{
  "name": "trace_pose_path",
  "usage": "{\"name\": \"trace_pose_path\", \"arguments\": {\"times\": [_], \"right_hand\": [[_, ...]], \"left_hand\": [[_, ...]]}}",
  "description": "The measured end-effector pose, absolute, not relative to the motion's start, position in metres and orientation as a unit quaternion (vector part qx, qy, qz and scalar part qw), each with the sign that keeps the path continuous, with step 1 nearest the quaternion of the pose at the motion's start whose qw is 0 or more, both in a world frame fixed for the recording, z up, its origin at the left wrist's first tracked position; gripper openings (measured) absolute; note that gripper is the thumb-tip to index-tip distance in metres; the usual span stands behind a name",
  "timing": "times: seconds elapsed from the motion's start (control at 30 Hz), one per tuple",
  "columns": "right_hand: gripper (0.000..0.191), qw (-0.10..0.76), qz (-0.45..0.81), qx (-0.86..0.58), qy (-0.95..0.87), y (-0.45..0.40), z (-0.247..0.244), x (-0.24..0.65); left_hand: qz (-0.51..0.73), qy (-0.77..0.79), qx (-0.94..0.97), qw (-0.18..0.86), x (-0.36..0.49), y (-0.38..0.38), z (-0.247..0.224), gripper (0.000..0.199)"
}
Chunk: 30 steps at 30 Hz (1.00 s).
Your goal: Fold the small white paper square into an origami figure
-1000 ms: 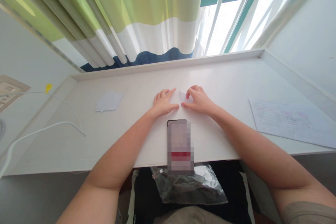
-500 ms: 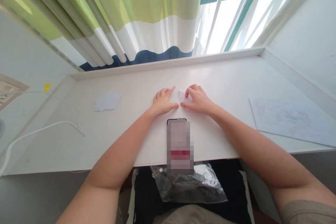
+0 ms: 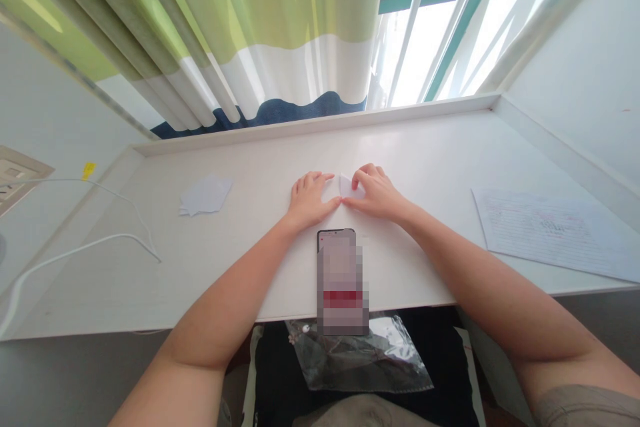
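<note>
A small piece of folded white paper (image 3: 346, 185) lies on the white desk between my hands, partly hidden by the right one. My right hand (image 3: 379, 192) holds it down, index finger curled onto its surface and thumb along its near edge. To its left, my left hand (image 3: 309, 200) rests on the desk with fingers stretched out. Its thumb tip reaches the paper's near corner, close to the right thumb; whether it presses the paper I cannot tell.
A phone (image 3: 340, 260) with a blurred screen lies in front of my hands. White paper pieces (image 3: 206, 195) are at left, near a white cable (image 3: 115, 238). A written sheet (image 3: 550, 227) lies at right. A clear plastic bag (image 3: 370, 367) hangs below the desk's front edge (image 3: 410, 305).
My left index finger has come down a little, and the left thumb has moved slightly closer to the right thumb. The paper stays in place under my right hand.
</note>
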State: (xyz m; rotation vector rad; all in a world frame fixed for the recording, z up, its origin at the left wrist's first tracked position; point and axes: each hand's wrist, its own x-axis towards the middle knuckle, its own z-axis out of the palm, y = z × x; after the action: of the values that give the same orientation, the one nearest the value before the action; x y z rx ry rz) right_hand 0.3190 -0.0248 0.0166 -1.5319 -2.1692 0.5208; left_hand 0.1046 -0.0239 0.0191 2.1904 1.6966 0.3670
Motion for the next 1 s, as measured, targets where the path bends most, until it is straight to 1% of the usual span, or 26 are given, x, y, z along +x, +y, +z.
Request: {"name": "trace_pose_path", "arguments": {"times": [0.23, 0.33, 0.4, 0.5, 0.63, 0.67, 0.8, 1.0], "right_hand": [[0.025, 0.219, 0.215, -0.551, -0.776, -0.026, 0.022, 0.320], [0.018, 0.254, 0.224, -0.552, -0.762, -0.025, 0.023, 0.322], [0.018, 0.281, 0.218, -0.557, -0.750, -0.023, 0.023, 0.324], [0.022, 0.302, 0.211, -0.567, -0.737, -0.021, 0.022, 0.325], [0.024, 0.294, 0.208, -0.581, -0.730, -0.019, 0.021, 0.325], [0.026, 0.287, 0.207, -0.588, -0.728, -0.018, 0.020, 0.325], [0.029, 0.259, 0.195, -0.622, -0.713, -0.011, 0.020, 0.322], [0.033, 0.225, 0.139, -0.646, -0.716, 0.002, 0.018, 0.310]], "left_hand": [[0.127, 0.599, 0.772, 0.170, 0.106, -0.025, 0.023, 0.070], [0.142, 0.597, 0.770, 0.175, 0.106, -0.025, 0.022, 0.070], [0.156, 0.592, 0.771, 0.176, 0.106, -0.026, 0.022, 0.067], [0.176, 0.582, 0.774, 0.175, 0.108, -0.026, 0.020, 0.057], [0.181, 0.562, 0.789, 0.172, 0.109, -0.027, 0.018, 0.029], [0.180, 0.557, 0.792, 0.171, 0.109, -0.027, 0.018, 0.024], [0.178, 0.549, 0.798, 0.173, 0.109, -0.026, 0.016, 0.021], [0.172, 0.556, 0.794, 0.173, 0.109, -0.026, 0.016, 0.020]]}}
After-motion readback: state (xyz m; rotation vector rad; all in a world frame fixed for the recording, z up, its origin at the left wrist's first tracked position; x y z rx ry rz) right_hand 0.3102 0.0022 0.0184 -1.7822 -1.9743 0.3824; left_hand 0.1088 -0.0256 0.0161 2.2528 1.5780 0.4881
